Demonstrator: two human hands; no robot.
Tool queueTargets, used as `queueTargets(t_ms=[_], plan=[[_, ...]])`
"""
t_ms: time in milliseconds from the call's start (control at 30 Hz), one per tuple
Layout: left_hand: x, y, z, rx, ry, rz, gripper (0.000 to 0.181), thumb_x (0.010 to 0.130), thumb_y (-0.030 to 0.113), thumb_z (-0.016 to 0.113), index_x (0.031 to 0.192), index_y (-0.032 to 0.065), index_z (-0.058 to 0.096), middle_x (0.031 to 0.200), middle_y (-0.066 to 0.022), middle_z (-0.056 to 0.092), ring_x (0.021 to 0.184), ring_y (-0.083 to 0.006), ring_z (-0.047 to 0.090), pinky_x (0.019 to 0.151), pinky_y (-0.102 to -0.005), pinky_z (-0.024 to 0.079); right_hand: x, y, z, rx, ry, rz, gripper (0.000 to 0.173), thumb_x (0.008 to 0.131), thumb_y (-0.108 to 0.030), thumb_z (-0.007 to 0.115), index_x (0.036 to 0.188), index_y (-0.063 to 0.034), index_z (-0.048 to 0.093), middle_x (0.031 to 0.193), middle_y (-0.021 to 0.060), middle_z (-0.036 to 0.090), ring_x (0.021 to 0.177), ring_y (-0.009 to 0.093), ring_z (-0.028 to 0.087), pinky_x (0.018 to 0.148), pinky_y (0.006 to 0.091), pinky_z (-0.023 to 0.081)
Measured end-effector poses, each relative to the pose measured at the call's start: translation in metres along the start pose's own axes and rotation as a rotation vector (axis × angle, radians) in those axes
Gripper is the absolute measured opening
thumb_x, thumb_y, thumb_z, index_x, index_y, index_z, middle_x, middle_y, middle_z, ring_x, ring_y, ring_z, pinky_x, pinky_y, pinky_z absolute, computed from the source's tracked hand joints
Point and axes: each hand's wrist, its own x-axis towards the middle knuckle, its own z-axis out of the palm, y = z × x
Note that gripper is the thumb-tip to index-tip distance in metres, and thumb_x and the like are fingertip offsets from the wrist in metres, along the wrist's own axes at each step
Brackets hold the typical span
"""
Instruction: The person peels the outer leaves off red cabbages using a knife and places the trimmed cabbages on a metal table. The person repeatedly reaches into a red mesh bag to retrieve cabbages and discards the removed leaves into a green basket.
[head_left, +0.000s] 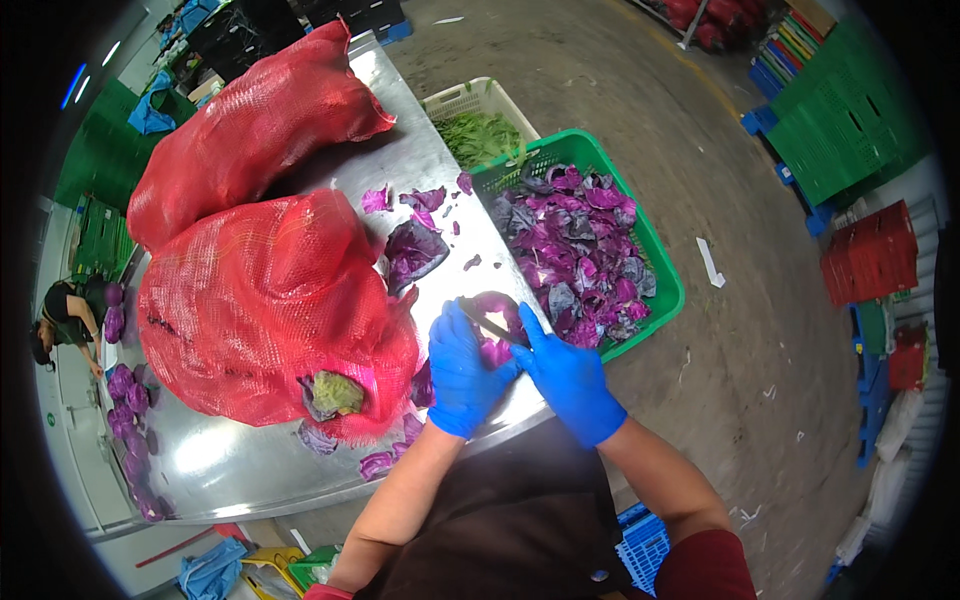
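My left hand (465, 375), in a blue glove, steadies a red cabbage (501, 306) on the steel table near its right edge. My right hand (564, 375), also gloved in blue, grips a knife (491, 324) whose dark blade lies across the pale cut stem of the cabbage. The knife's handle is hidden in my fist. Loose purple leaves (414, 253) lie on the table beyond my left hand. Just left of that hand is an opened red mesh sack (277, 307), with a greenish cabbage (337, 393) at its mouth.
A green crate (671, 277) of purple leaves stands beside the table's right edge; behind it is a cream crate (517, 112) of green leaves. Another full red sack (255, 127) lies at the far end. Cabbages (129, 405) line the left edge, near another person (71, 311).
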Motion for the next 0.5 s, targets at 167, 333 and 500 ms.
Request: queueTargets(t_ms=[167,333,500], plan=[[0.013,0.004,0.002,-0.074,-0.080,-0.123,0.104,0.057,0.037,0.087,0.133,-0.0101,0.035,0.118,-0.0256,0.049,0.105,-0.0406,0.049,0.093,-0.0476,0.040,0.028,0.015,0.015,-0.016,-0.065,0.029,0.047,0.093,-0.042,0.056,0.126,-0.0097,0.056,0.061,0.0100,0.060,0.049,0.024,0.062,0.040,0.0354,0.045],[-0.008,0.009,0.010,0.061,-0.056,-0.027,0.110,0.056,0.038,0.088,0.139,-0.0081,0.033,0.134,-0.0273,0.044,0.123,-0.0432,0.043,0.105,-0.0475,0.035,0.076,0.060,-0.003,0.407,-0.397,0.456,0.050,0.089,-0.053,0.055,0.091,-0.0042,0.065,0.081,0.0216,0.066,0.087,0.041,0.064,0.073,0.0501,0.049],[-0.016,-0.023,0.002,-0.113,-0.052,0.046,0.109,0.057,0.040,0.088,0.142,-0.0027,0.034,0.140,-0.0259,0.041,0.128,-0.0422,0.041,0.108,-0.0471,0.034,0.053,0.076,0.020,0.363,-0.205,0.407,0.047,0.083,-0.048,0.064,0.104,-0.0061,0.065,0.093,0.0201,0.067,0.085,0.038,0.066,0.070,0.0462,0.050]])
